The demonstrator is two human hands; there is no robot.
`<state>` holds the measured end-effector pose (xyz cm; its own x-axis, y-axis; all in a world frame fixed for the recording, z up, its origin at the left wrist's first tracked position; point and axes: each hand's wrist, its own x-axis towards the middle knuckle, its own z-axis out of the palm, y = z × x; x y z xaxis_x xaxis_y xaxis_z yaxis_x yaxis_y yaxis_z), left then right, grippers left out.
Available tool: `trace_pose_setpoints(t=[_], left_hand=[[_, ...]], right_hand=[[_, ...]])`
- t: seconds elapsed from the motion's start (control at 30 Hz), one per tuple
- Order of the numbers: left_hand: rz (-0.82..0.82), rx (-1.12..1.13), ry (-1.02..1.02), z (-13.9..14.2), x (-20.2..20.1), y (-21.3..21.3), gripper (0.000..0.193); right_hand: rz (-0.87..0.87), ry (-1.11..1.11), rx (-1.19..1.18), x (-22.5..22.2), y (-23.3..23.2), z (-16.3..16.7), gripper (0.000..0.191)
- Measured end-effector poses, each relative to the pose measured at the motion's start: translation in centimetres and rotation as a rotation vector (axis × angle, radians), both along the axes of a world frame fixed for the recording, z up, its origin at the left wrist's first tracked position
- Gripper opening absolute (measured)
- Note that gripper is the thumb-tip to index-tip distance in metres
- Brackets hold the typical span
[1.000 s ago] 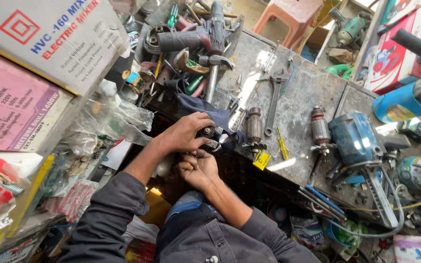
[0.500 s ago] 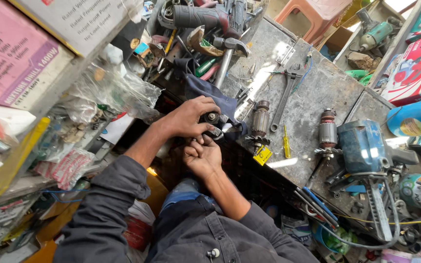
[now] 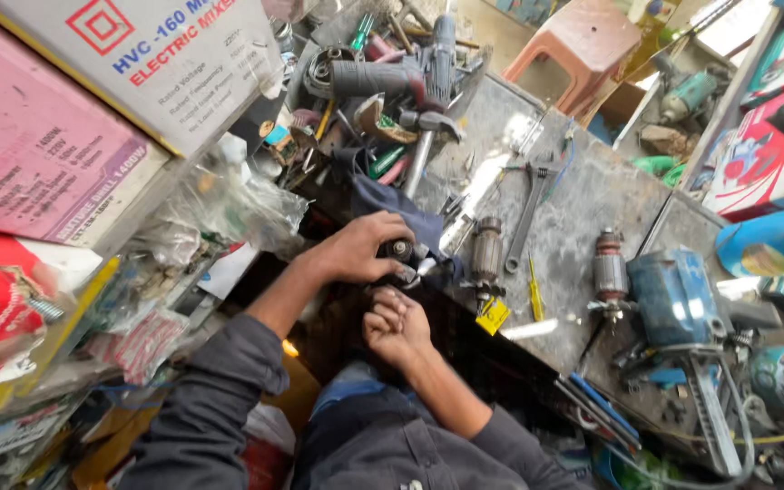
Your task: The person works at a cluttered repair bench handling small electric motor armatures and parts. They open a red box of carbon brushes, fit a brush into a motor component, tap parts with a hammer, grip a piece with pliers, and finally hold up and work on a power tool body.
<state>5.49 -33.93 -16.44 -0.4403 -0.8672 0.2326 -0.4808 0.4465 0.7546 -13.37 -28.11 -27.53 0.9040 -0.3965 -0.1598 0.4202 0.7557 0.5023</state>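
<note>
Big cardboard boxes [image 3: 65, 136] and clear plastic bags [image 3: 220, 209] sit on the left. Next comes the left hand [image 3: 360, 247], wrapped tight around a small dark metal part [image 3: 400, 251] at the near edge of the grey workbench [image 3: 583, 200]. Just below, the right hand [image 3: 396, 325] is curled into a narrow pinch under the part; I cannot tell what it pinches. The part looks only half done, with work left. Further right two motor rotors [image 3: 487, 254] lie loose, then a blue machine [image 3: 673, 295]. These look untouched.
</note>
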Motion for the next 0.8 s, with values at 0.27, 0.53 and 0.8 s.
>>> trace_pose_setpoints(t=[0.27, 0.53, 0.8], left_hand=[[0.033, 0.054, 0.001, -1.1, 0.5, 0.8, 0.047], [0.048, 0.044, -0.031, -0.7, -0.9, 0.7, 0.047], [0.052, -0.001, -0.004, -1.1, -1.2, 0.9, 0.047]], right_hand=[[0.001, 0.286, 0.092, 0.2, 0.4, 0.7, 0.017], [0.042, -0.277, 0.388, -1.3, -0.8, 0.9, 0.012], [-0.005, -0.160, 0.385, -1.6, -0.8, 0.8, 0.014]])
